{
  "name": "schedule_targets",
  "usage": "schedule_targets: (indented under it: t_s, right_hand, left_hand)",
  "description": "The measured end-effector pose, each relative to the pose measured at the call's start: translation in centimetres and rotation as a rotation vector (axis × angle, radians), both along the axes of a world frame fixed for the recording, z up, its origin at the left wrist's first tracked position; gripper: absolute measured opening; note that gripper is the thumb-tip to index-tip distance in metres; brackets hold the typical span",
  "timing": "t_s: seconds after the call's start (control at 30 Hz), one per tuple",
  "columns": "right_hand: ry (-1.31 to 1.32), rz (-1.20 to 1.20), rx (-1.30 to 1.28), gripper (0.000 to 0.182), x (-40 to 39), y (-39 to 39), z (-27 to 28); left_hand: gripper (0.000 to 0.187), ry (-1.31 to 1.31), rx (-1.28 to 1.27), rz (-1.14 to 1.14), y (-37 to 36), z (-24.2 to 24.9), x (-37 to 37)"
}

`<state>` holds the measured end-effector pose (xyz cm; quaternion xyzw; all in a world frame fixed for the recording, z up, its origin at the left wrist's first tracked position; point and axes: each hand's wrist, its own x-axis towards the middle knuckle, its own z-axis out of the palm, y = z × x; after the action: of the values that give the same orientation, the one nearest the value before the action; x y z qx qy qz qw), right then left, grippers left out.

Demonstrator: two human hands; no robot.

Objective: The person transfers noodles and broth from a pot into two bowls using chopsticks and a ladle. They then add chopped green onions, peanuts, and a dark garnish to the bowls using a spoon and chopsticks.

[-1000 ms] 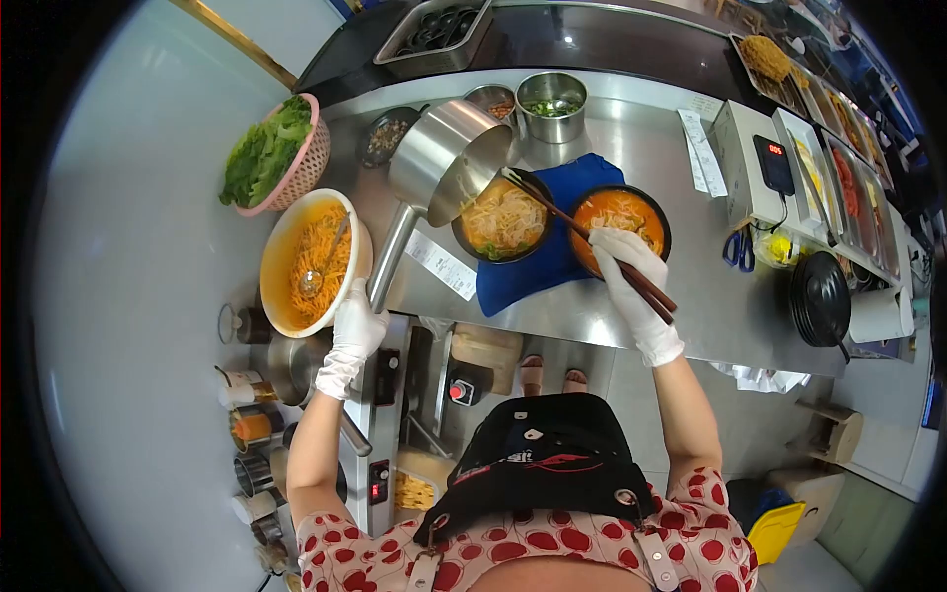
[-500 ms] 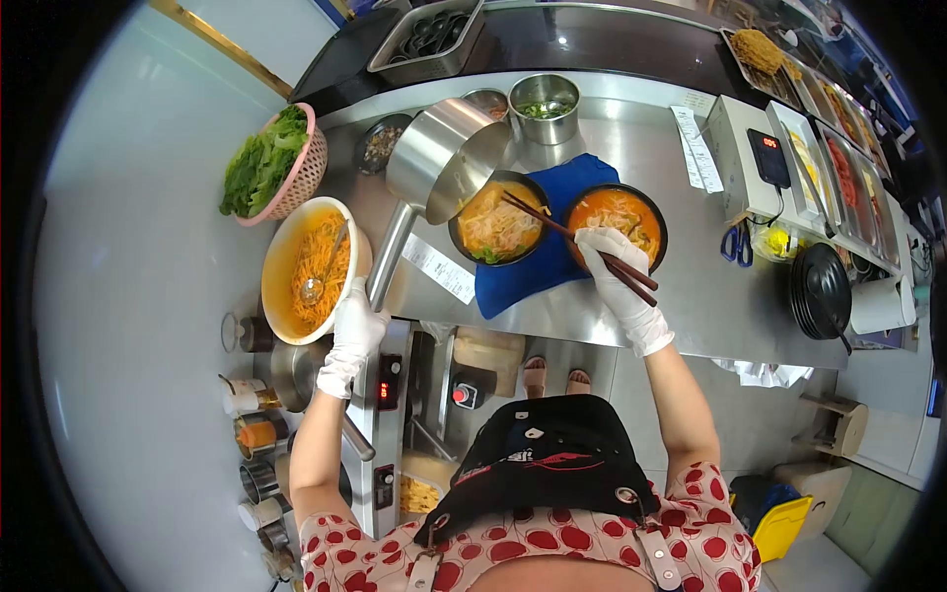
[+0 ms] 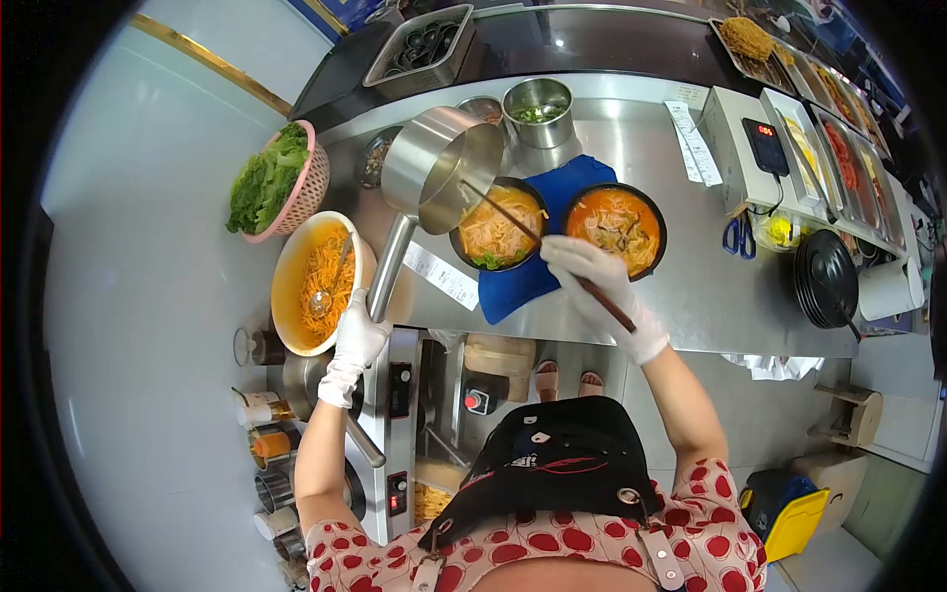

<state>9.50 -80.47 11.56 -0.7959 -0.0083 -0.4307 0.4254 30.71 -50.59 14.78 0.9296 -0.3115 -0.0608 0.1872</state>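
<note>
My gloved left hand (image 3: 362, 333) is closed round the handle of a steel saucepan (image 3: 426, 163), which is tilted over the left edge of a black bowl of noodles in orange broth (image 3: 500, 229). Dark chopsticks (image 3: 515, 220) are pinched in my gloved right hand (image 3: 597, 276), their tips inside the saucepan's mouth. A second bowl of noodle soup (image 3: 617, 229) stands just beyond that hand. Both bowls rest on a blue cloth (image 3: 523, 296). Left of the saucepan handle is a white tub of shredded orange food (image 3: 321, 281) with a ladle in it.
A pink basket of lettuce (image 3: 281, 185) sits at the left. Behind the bowls is a steel pot of chopped greens (image 3: 539, 113). A receipt (image 3: 441, 276) lies near the front edge. Blue scissors (image 3: 739, 237) and stacked black bowls (image 3: 827, 279) are at the right.
The chopsticks' tips have moved left, from above the left bowl into the saucepan's mouth. My right hand has shifted left and its fingers have straightened. The view has turned slightly.
</note>
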Motion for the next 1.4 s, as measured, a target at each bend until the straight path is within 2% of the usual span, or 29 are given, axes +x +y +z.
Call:
schedule_targets:
  t_s: [0.1, 0.17, 0.2, 0.3, 0.5, 0.57, 0.7, 0.83, 0.87, 0.97, 1.1, 1.17, 1.23, 1.27, 1.33, 1.4]
  right_hand:
    - [0.072, 0.03, -0.033, 0.024, -1.8, 0.3, 0.8]
    - [0.087, -0.005, 0.052, 0.019, -2.0, 0.8, 1.7]
    - [0.01, 0.006, 0.06, 0.02, -1.0, 0.6, 1.8]
    - [0.027, 0.029, 0.117, 0.02, 1.0, 0.0, 0.6]
    - [0.148, -0.062, 0.154, 0.014, -3.0, 0.7, 1.1]
    - [0.113, -0.088, 0.144, 0.014, -2.6, 0.5, 2.4]
    - [0.036, -0.043, 0.174, 0.013, -0.5, 0.0, 0.5]
    - [0.133, -0.047, 0.188, 0.01, -3.0, 0.3, 0.8]
    - [0.064, -0.055, 0.219, 0.01, -3.3, 0.3, 0.6]
    - [0.079, -0.071, 0.203, 0.012, -3.0, 0.3, 2.0]
    - [0.129, -0.035, 0.196, 0.013, -2.8, -0.1, 1.1]
    - [0.003, -0.044, 0.271, 0.013, -3.7, -0.2, 1.3]
    - [-0.018, -0.068, 0.238, 0.015, -3.4, -0.7, 2.8]
    - [-0.035, -0.084, 0.245, 0.016, -2.7, -0.6, 4.0]
    - [-0.027, -0.075, 0.316, 0.019, -0.7, -0.3, 4.7]
    - [-0.11, -0.026, 0.324, 0.02, 2.0, 0.3, 4.1]
  left_hand:
    - [0.043, -0.011, -0.009, 0.009, 0.1, -0.3, 0.5]
    - [0.043, -0.014, 0.012, 0.01, 0.5, -0.4, 0.4]
    - [0.043, 0.0, -0.011, -0.001, 0.4, -0.2, 0.3]
    - [0.043, 0.031, -0.031, -0.018, 0.4, 0.0, 0.5]
    - [0.044, 0.028, -0.029, 0.004, 0.4, -0.6, 0.9]
    - [0.045, 0.008, -0.013, -0.008, 0.4, -0.8, 1.0]
    - [0.048, 0.025, -0.018, -0.007, 0.5, -0.8, 1.3]
    - [0.048, 0.05, -0.036, -0.002, 0.6, -1.1, 1.8]
    - [0.048, 0.051, -0.037, 0.003, 0.6, -1.3, 2.0]
    - [0.047, 0.066, -0.063, -0.03, 0.5, -1.4, 2.2]
    - [0.043, 0.095, -0.09, -0.029, 0.2, -1.3, 2.4]
    - [0.041, 0.08, -0.118, -0.038, 0.6, -1.6, 2.7]
    - [0.037, 0.279, -0.218, -0.081, 0.6, -1.5, 3.0]
    - [0.037, 0.278, -0.214, -0.083, 0.6, -1.3, 2.9]
    - [0.036, 0.734, -0.26, 0.059, 0.7, -0.4, 2.6]
    - [0.039, 0.852, -0.351, 0.091, 0.8, -0.1, 1.8]
